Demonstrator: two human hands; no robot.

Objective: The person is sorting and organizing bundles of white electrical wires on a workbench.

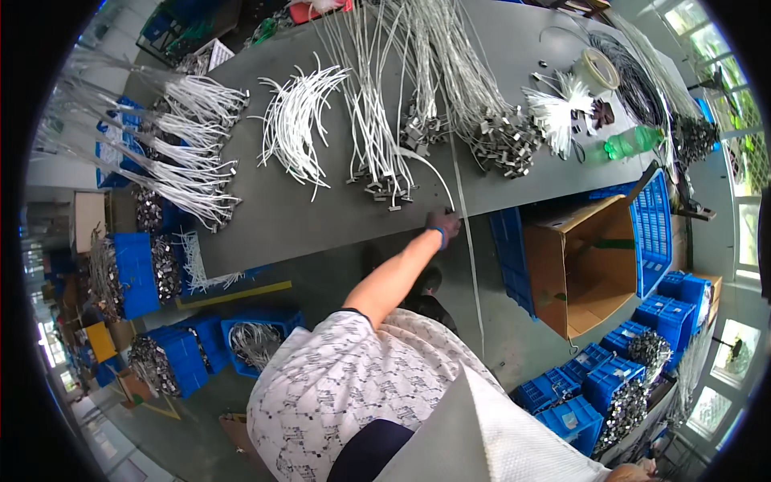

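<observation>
My left arm, in a white patterned sleeve, reaches up to the front edge of the grey table [313,221]. On my left hand [444,226] is a dark glove with a blue cuff. Its fingers are closed at the end of a curved white cable [438,175]. Beside the hand a long pale strip [475,281] runs across the table and hangs over the edge. A bundle of white cables with metal blocks [381,165] lies just beyond the hand. My right hand cannot be made out; white woven material [474,434] covers the lower middle.
Loose white cables [297,124] and wire bundles with metal blocks [506,140] lie on the table. A green bottle [634,142] and a tape roll [601,71] are at the right. A cardboard box [562,273] stands by the table edge; blue crates [610,386] fill the lower right.
</observation>
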